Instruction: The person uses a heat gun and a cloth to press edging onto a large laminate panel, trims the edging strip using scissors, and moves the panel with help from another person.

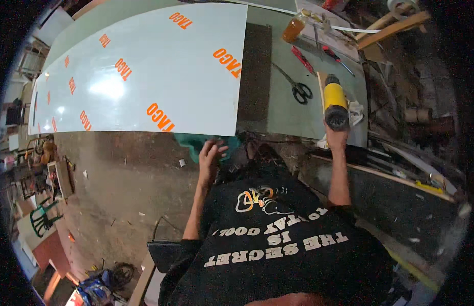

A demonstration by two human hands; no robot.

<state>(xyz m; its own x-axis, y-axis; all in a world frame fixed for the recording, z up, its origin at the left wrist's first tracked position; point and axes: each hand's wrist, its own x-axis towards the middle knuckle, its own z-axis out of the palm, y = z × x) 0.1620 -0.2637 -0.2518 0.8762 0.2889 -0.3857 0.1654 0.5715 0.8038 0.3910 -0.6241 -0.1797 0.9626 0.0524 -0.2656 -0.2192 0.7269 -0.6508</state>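
Yellow heat gun (335,100) under outstretched right hand (337,136)

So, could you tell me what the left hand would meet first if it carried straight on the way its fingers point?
Probably the near edge of the glossy white sheet on the bench; the left hand hovers just short of it, though depth is unclear.

right hand (337,136) gripping yellow heat gun (335,102), white sheet (145,71)

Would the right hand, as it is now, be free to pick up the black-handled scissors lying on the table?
Probably not straight away: the right hand is closed on the yellow power tool. The scissors lie just left of that tool on the bare table with nothing over them, so only the occupied grip stands in the way.
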